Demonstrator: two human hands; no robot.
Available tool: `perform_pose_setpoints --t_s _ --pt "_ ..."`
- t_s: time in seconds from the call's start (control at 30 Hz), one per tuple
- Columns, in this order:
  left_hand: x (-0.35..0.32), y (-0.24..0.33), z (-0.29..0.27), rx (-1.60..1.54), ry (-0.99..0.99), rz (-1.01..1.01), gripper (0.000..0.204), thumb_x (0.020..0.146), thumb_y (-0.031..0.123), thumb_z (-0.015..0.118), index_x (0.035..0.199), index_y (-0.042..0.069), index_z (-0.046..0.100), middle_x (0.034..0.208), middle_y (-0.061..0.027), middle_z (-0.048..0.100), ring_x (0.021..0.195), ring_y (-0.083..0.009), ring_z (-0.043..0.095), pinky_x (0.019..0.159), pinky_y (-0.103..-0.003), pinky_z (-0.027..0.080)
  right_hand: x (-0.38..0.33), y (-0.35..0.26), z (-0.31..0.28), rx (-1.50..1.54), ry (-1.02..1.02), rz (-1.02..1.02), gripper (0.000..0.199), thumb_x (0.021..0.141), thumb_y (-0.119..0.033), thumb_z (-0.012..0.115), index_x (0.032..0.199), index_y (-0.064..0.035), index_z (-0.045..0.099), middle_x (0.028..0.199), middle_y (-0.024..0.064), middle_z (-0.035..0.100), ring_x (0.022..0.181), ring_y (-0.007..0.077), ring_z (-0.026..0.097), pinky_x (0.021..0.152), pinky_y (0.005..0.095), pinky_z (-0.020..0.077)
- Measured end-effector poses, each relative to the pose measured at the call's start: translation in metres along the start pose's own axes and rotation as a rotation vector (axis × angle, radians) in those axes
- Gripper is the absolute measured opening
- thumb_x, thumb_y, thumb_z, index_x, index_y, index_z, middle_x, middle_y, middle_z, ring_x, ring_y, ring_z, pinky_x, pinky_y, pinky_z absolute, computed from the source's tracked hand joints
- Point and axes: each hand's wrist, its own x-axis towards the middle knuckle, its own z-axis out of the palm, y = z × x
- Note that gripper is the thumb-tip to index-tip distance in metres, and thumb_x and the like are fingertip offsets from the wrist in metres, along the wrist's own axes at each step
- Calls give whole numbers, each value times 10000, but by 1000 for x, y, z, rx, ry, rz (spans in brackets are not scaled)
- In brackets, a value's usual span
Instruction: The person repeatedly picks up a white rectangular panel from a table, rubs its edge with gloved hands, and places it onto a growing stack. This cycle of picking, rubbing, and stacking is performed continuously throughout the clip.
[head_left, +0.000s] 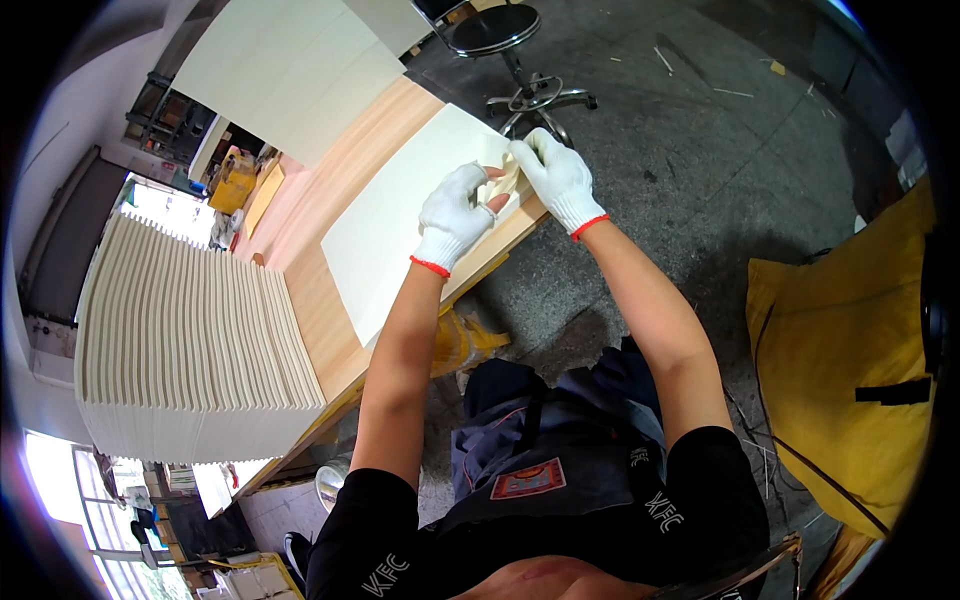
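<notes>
A white panel (400, 215) lies on the light wood-grained worktop, near its right edge. My left hand (455, 212), in a white knitted glove with a red cuff, is over the panel. Its thumb and forefinger show bare tips and stand apart, with no held thing visible between them. My right hand (560, 182), gloved the same way, is at the panel's right corner with its fingers curled down. Small cream-coloured pieces (508, 182) lie between the two hands; their kind is unclear. What the right fingertips grip is mostly hidden.
A tall stack of pale panels (190, 330) stands on the worktop (320, 320) at left. Behind is a large pale board (290, 70). A black round stool (495, 30) stands beyond the table. Yellow cloth (840, 350) hangs at right, with a dark cable across it.
</notes>
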Motion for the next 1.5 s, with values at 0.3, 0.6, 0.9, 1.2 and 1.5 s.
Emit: perform_pose_setpoints --t_s 0.3,0.6,0.9,1.2,1.5 --pt "-2 -6 2 -133 116 46 327 958 136 484 1230 113 664 1041 -140 686 929 -271 659 847 -337 509 10 4 -40 -611 -252 -352 450 948 -554 504 973 -123 629 895 137 712 841 356 682 734 481 520" --pt "1 -7 -2 -131 21 58 306 949 140 478 1166 86 685 1047 -138 683 982 -248 638 901 -331 477 12 -11 -20 -207 -238 -106 430 990 -500 443 1011 -109 620 913 186 694 893 385 668 775 490 507" --pt "2 -11 3 -145 21 37 288 889 182 644 1157 85 689 1002 -103 667 940 -205 615 884 -312 470 7 4 -6 -79 -107 -110 454 1006 -514 401 1021 -110 607 909 214 677 879 430 644 766 515 477" --pt "2 -7 3 -109 77 25 290 905 181 642 1176 91 689 1037 -95 675 944 -207 629 873 -321 487 2 -2 -9 -112 -126 -110 456 1003 -525 406 1020 -112 597 890 212 684 867 419 657 748 513 485" --pt "2 -6 2 -20 39 82 294 872 197 695 1153 112 701 989 -91 671 850 -206 618 797 -316 495 4 3 -4 -126 -113 -111 422 1006 -495 416 1028 -116 599 908 187 680 876 398 650 761 497 472"
